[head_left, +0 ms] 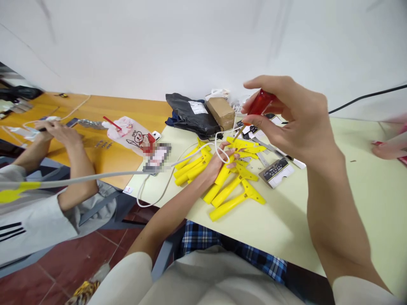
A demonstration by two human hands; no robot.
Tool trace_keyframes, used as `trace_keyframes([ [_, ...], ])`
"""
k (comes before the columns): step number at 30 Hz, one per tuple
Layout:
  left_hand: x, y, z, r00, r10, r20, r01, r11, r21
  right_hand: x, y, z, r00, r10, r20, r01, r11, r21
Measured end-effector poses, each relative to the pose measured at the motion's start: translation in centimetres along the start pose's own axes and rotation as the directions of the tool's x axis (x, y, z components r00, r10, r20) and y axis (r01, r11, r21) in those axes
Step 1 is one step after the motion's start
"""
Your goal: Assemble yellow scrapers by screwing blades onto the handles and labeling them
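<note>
My right hand (295,114) is raised over the table, its fingers closed round the red handle of a screwdriver (261,101). The screwdriver's shaft slants down to the yellow scraper handle (223,173) in my left hand (218,163). Whether the tip sits in a screw is too small to tell. My left fingers are wrapped round that handle and partly hidden by a white cable (221,148). More yellow scraper handles (238,202) lie about it, on both sides of my left hand. Small metal pieces (262,159) and a black-and-white packet (276,173) lie just right of them.
A black plastic bag (193,120) and a cardboard box (220,112) stand against the wall. Left of my arm are a phone (157,160) and a drink cup (133,137). Co-workers' hands show at the left (60,131) and right edge (392,144).
</note>
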State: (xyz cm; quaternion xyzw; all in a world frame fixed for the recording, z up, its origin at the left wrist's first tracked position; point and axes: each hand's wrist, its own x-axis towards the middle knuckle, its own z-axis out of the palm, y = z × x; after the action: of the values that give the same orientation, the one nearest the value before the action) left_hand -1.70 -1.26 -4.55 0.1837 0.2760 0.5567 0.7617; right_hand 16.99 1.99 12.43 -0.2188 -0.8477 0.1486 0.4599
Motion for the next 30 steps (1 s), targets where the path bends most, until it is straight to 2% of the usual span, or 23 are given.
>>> trace_keyframes([
  [4, 0.1, -0.1, -0.2, 0.999, -0.024, -0.041, 0.025, 1.0, 0.018, 0.0, -0.4, 0.0, 0.998, 0.052, -0.042, -0.055, 0.997, -0.058],
  [9, 0.1, 0.0, -0.3, 1.0, -0.009, 0.001, 0.009, 1.0, 0.009, 0.0, -1.0, -0.2, 0.993, 0.046, 0.108, -0.047, 0.999, 0.005],
  [13, -0.1, 0.2, 0.1, 0.999, -0.016, -0.029, 0.015, 1.0, -0.013, 0.0, -0.3, 0.1, 1.0, 0.0, -0.012, -0.001, 0.997, -0.078],
  [15, -0.2, 0.3, 0.3, 0.999, -0.025, -0.048, 0.024, 0.999, -0.021, 0.0, 0.0, 0.3, 0.999, 0.016, -0.035, -0.02, 0.993, -0.119],
  [17, -0.2, 0.3, 0.4, 0.998, -0.022, -0.053, 0.021, 0.999, -0.028, 0.0, -0.1, 0.4, 1.0, 0.022, 0.006, -0.021, 0.994, -0.103],
  [20, -0.2, 0.4, 0.4, 0.999, 0.001, -0.054, -0.004, 0.999, -0.046, 0.0, -0.4, 0.3, 0.995, -0.012, 0.095, 0.01, 1.0, 0.021],
  [23, -0.1, 0.4, 0.3, 0.998, 0.007, -0.064, -0.009, 0.999, -0.033, -0.2, -0.4, 0.4, 1.0, 0.001, 0.025, -0.002, 0.997, 0.075],
  [30, 0.1, 0.1, -0.1, 0.999, 0.034, 0.002, -0.034, 0.999, -0.022, -0.2, 1.1, 1.6, 0.994, -0.012, -0.106, 0.009, 0.999, -0.033],
])
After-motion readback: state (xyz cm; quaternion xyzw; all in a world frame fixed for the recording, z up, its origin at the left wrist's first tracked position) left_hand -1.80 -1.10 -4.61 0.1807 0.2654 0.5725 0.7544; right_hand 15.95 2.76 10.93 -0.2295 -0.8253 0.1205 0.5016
